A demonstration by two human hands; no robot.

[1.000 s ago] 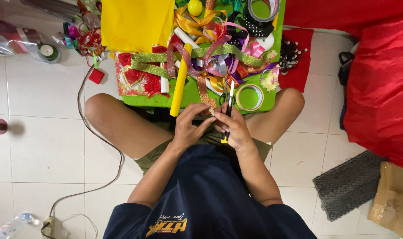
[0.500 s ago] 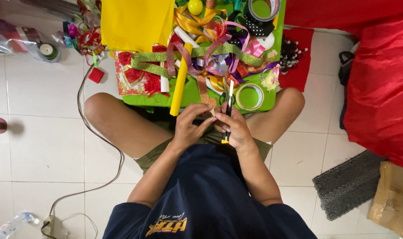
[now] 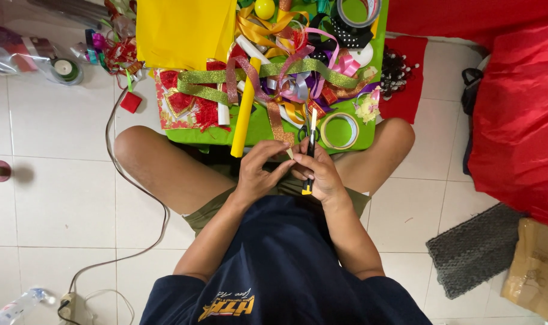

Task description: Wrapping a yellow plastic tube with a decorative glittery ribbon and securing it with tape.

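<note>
While the person sits on the white tiled floor (image 3: 57,198) with knees spread, both hands meet just below the near edge of a low green tabletop (image 3: 259,129). The right hand (image 3: 322,174) has its grip closed around a slim black cutter (image 3: 310,157) with a yellow end — the tool stands nearly upright, its pale tip reaching up over the tabletop edge beside a roll of clear tape (image 3: 339,131). The left hand (image 3: 257,171) pinches a small pale scrap (image 3: 289,153) between thumb and fingertips, touching the fingers of the right hand; what the scrap is cannot be told.

On the tabletop lies a heap of ribbons (image 3: 292,72) in gold, pink, purple and glittery green, with a yellow paper roll (image 3: 245,111) slanting down past the edge just left of the hands. A yellow sheet (image 3: 183,30) covers the far left corner, and red tasselled decorations (image 3: 186,102) lie below it. A grey cable (image 3: 138,192) runs across the floor on the left to a power strip (image 3: 72,307). On the right are red fabric (image 3: 517,120) and a grey mat (image 3: 472,250).
</note>
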